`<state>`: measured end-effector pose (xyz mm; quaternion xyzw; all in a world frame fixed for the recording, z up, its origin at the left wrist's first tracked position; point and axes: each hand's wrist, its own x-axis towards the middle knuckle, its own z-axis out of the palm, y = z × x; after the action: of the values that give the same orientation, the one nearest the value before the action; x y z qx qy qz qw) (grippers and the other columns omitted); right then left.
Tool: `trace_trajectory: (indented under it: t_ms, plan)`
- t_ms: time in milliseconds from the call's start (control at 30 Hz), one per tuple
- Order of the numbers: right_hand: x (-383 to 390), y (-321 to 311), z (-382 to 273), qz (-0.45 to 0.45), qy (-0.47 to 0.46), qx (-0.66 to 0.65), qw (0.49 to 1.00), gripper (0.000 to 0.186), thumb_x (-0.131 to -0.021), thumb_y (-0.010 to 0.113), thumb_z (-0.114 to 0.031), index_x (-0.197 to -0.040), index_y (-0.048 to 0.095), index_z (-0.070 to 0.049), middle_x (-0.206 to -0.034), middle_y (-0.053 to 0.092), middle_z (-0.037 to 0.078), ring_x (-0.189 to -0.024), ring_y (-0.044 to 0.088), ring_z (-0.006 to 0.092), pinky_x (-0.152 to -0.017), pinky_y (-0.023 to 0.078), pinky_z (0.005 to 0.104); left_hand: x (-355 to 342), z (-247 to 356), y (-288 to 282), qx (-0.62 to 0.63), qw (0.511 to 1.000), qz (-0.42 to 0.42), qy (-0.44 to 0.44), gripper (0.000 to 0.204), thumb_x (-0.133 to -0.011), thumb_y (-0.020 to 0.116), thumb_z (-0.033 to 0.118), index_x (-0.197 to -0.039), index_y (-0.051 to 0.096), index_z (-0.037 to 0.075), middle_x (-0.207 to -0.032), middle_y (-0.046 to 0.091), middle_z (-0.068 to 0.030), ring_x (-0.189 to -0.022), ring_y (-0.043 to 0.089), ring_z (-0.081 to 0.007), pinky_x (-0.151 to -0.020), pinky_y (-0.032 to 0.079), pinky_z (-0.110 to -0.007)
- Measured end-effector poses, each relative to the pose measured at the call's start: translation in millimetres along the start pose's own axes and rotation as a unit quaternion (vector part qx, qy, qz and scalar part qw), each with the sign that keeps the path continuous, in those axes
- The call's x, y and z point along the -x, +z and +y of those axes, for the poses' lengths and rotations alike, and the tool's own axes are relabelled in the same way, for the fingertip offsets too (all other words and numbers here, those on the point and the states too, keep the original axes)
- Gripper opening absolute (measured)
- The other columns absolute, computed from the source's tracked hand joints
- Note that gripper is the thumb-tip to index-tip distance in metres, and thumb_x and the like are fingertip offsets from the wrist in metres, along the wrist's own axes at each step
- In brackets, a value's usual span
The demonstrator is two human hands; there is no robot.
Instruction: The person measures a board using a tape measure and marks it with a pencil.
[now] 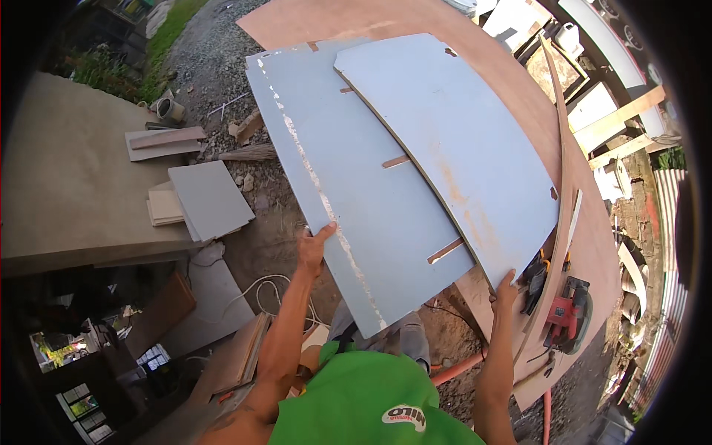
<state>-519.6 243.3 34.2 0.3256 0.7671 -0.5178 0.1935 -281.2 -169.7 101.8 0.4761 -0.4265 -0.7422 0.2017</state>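
Observation:
Two pale blue-grey painted boards lie one over the other in front of me, tilted across a brown plywood sheet. My left hand (317, 248) grips the left edge of the lower board (337, 144), thumb on top and fingers beneath. This board has a chipped white strip along its left side and several bare brown slots. On top lies the smaller board (460, 141), with angled ends and a rusty smear. My right hand (504, 288) is closed on its near corner. Whether those fingers also reach the lower board is hidden.
A large brown plywood sheet (593, 245) lies beneath the boards. At its right rest a red circular saw (568, 315) and a long thin wood strip (561, 148). White panels (211, 196) sit on the left, near a concrete ledge (74, 163). A white cable (271, 285) coils on the ground.

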Motion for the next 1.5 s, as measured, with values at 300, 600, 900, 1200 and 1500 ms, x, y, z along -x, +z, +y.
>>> trace_trajectory:
  t_ms: [300,600,900,1200,1500]
  plan:
    - [2,-16,-24,-0.004,0.005,-0.005,1.0,0.063,-0.093,0.052,-0.059,-0.09,0.052,0.005,-0.066,0.052,0.008,-0.047,0.048,0.0153,-0.036,0.031,0.0271,38,255,-118,-0.376,0.923,0.074,0.042,0.036,-0.082,0.074,0.021,-0.104,0.062,-0.005,-0.083,0.068,-0.0127,-0.067,0.066,-0.0182,-0.06,0.056,-0.032]
    - [-25,-14,3,0.027,-0.031,-0.018,0.999,0.062,-0.092,0.052,-0.059,-0.086,0.052,0.003,-0.06,0.047,0.004,-0.04,0.042,0.0155,-0.033,0.029,0.0302,48,390,-141,-0.584,0.736,0.188,0.285,0.034,-0.083,0.076,0.027,-0.079,0.062,-0.003,-0.073,0.065,-0.0071,-0.061,0.056,-0.0134,-0.056,0.046,-0.029]
    - [-143,-61,69,0.118,-0.109,0.218,0.963,0.058,-0.094,0.053,-0.049,-0.112,0.052,0.006,-0.071,0.06,0.018,-0.049,0.06,0.0275,-0.036,0.042,0.0389,140,445,-74,-0.775,0.406,0.202,0.44,0.038,-0.079,0.078,0.029,-0.081,0.06,-0.004,-0.067,0.059,-0.0164,-0.057,0.057,-0.0292,-0.054,0.045,-0.039]
    - [57,89,-106,-0.121,-0.356,0.175,0.91,0.073,-0.08,0.076,-0.045,-0.128,0.051,0.004,-0.116,0.062,0.028,-0.096,0.067,0.0328,-0.077,0.055,0.041,174,493,-45,-0.849,0.203,0.088,0.48,0.043,-0.076,0.079,0.036,-0.084,0.059,-0.001,-0.074,0.06,-0.016,-0.066,0.06,-0.0375,-0.059,0.046,-0.043]
    - [83,197,32,-0.37,-0.273,-0.137,0.877,0.074,-0.083,0.071,-0.052,-0.126,0.049,0.005,-0.116,0.059,0.02,-0.108,0.055,0.0251,-0.089,0.047,0.0382,121,525,34,-0.8,0.04,-0.092,0.591,0.064,-0.081,0.059,0.065,-0.079,0.051,0.002,-0.073,0.048,-0.0107,-0.066,0.052,-0.0337,-0.061,0.04,-0.044]
